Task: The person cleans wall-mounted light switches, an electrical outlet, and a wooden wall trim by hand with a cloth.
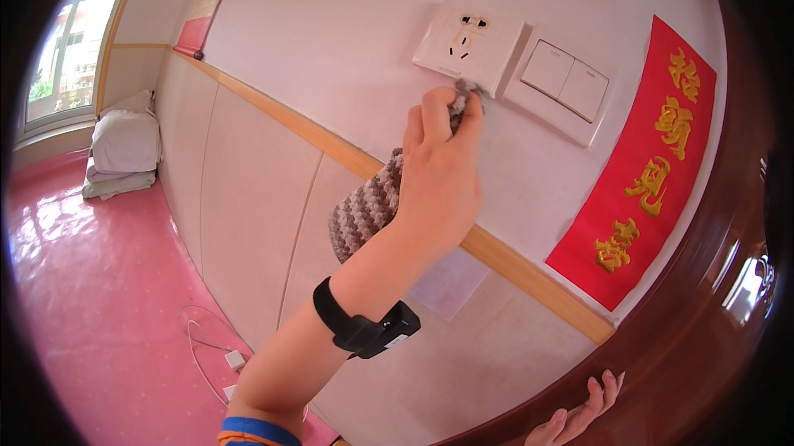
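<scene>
My left hand (440,167) pinches a brown-and-white knitted cloth (367,210). A bunched end of it sticks up between the fingertips, at the lower edge of a white wall socket (440,33); the rest hangs behind the wrist. Faint yellowish marks show on the socket's face around its holes. Just right of it on the same wall sits a white double light switch (564,83). My right hand (577,415), low at the right, holds nothing; its fingers are apart, in front of dark, glossy reddish-brown wood (670,378). Whether it touches the wood, I cannot tell.
A red paper strip (639,167) with gold writing hangs beside the switch. Wooden trim (279,111) crosses the wall. Folded bedding (124,142) and a white charger with cable (235,360) lie on a glossy pink surface (105,303). A black device (384,329) is strapped to my left forearm.
</scene>
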Demonstrator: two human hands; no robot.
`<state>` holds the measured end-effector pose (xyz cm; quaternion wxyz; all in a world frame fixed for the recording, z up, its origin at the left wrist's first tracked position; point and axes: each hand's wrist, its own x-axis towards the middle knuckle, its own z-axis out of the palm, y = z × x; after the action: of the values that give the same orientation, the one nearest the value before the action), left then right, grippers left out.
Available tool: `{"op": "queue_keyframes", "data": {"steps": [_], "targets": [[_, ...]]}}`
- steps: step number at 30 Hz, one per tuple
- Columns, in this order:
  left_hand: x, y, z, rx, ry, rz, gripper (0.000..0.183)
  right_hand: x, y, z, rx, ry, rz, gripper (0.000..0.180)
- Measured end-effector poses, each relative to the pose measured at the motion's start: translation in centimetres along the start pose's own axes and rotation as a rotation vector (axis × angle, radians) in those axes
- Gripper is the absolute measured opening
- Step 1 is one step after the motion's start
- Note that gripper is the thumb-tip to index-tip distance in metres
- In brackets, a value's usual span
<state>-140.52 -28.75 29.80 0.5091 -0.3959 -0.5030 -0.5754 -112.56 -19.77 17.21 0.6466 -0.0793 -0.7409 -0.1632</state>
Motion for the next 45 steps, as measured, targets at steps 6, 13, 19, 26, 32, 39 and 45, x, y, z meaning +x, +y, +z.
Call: {"op": "queue_keyframes", "data": {"steps": [6, 13, 19, 26, 32, 39, 45], "targets": [[1.0, -2.4, -2.2, 0.148, 0.112, -0.077, 0.056, -0.2, 0.3, 0.0, 0.03, 0.019, 0.017, 0.042], [1.7, -1.3, -0.7, 0.231, 0.056, 0.218, 0.054, -0.1, 0.1, -0.2, 0.042, 0.001, 0.045, 0.041], [3.1, -2.4, -1.5, 0.335, 0.038, 0.098, 0.05, -0.1, 0.2, -0.3, 0.065, -0.004, 0.047, 0.039], [4.2, -4.1, -2.2, 0.388, 0.001, -0.012, 0.05, -0.1, 0.2, -0.5, 0.07, -0.019, 0.053, 0.039], [3.2, -1.3, -1.2, 0.396, -0.038, 0.207, 0.052, -0.1, 0.2, -0.6, 0.069, -0.022, 0.074, 0.036], [5.5, -3.4, -1.8, 0.599, -0.023, 0.104, 0.049, 0.0, 0.1, -0.8, 0.085, -0.04, 0.089, 0.034], [5.1, -1.2, -2.0, 0.515, -0.072, 0.184, 0.059, 0.0, 0.2, -0.9, 0.089, -0.028, 0.087, 0.032]]}}
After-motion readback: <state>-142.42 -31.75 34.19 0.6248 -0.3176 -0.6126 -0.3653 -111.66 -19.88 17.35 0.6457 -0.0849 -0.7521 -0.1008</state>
